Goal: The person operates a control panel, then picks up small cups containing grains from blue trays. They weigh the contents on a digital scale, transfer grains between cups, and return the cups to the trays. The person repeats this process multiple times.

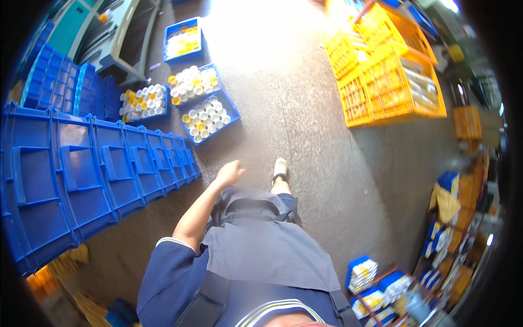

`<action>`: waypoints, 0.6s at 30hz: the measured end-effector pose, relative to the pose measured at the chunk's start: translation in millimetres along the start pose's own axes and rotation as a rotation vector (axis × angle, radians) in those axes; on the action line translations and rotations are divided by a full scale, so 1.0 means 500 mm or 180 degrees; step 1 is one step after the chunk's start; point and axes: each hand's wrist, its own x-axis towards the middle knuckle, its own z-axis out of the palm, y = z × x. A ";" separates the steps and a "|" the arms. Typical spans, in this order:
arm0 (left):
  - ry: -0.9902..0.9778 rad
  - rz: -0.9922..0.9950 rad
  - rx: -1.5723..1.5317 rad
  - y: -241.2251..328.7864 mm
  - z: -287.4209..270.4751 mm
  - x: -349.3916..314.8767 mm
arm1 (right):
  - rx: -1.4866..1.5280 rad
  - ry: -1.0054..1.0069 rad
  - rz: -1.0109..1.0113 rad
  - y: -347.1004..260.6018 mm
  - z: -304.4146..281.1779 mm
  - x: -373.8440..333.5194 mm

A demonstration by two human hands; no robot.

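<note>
My left hand (231, 173) hangs in front of my body with its fingers loosely curled; nothing shows in it. It touches nothing and is nearest to a tall stack of blue plastic crates (81, 180) on my left. Just ahead of it, on the floor, a blue tray (233, 111) holds white and yellow cylindrical pieces standing on end. Another blue tray (214, 68) of such pieces adjoins it. My right hand is out of the picture.
Further off, a blue tray (165, 53) lies by a metal frame (117, 57). A crowded blue tray (160, 115) sits beside the crates. Yellow mesh crates (376, 92) with white pieces stand at the far right. Loaded shelving (436, 240) runs along the right. My foot (280, 167) is on the floor.
</note>
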 end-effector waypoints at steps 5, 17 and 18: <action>0.0243 -0.1901 -0.1217 -0.150 0.034 0.027 | 0.0169 0.0867 -0.1812 -0.683 -0.509 0.056; 0.1990 -0.4450 -0.4990 -0.091 0.120 0.291 | -0.1450 0.0526 -0.3188 -2.076 -0.573 -0.175; 0.2022 -0.4564 -0.5183 -0.067 0.107 0.334 | -0.2122 0.0013 -0.3103 -2.121 -0.521 -0.202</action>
